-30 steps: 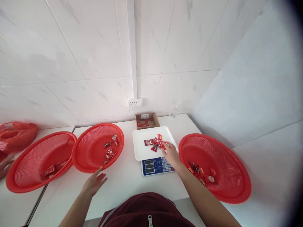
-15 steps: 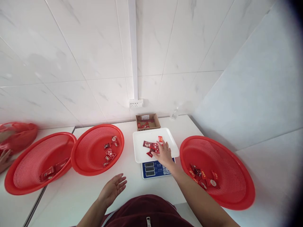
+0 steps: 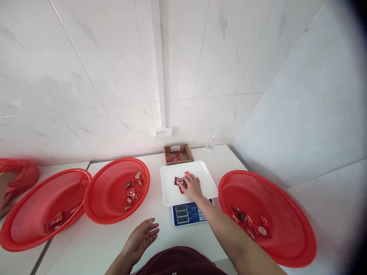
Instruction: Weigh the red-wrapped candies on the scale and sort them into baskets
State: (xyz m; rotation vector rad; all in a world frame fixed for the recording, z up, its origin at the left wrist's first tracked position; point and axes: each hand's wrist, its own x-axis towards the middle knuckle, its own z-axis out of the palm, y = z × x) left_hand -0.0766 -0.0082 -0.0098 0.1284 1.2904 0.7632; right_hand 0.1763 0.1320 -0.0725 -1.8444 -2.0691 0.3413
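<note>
My right hand [image 3: 192, 187] is over the white weighing pan [image 3: 206, 173], its fingers curled round several small red wrapped sweets [image 3: 179, 181]. A dark red packet with white print sticks out to the left of the fingers, and a bright red one shows at the fingertips; the palm hides the others. Beneath the pan, the blue panel of the digital scale [image 3: 186, 217] shows its displays and keys. My left hand [image 3: 143, 236] is held above the white table, left of the scale, fingers loosely spread and holding nothing.
Red plastic baskets with wrapped sweets stand at the right [image 3: 298, 217], left [image 3: 106, 191] and far left [image 3: 31, 214]. Behind the pan sits a small cardboard box [image 3: 187, 152] with red packets. A clear bottle [image 3: 211, 143] is by the wall; a red plastic bag [image 3: 25, 175] lies far left.
My right hand has moved slightly left over the sweets, gathering them closer and covering more of them. My left hand stays open. The view has shifted a little; a hand at the far left edge is gone.
</note>
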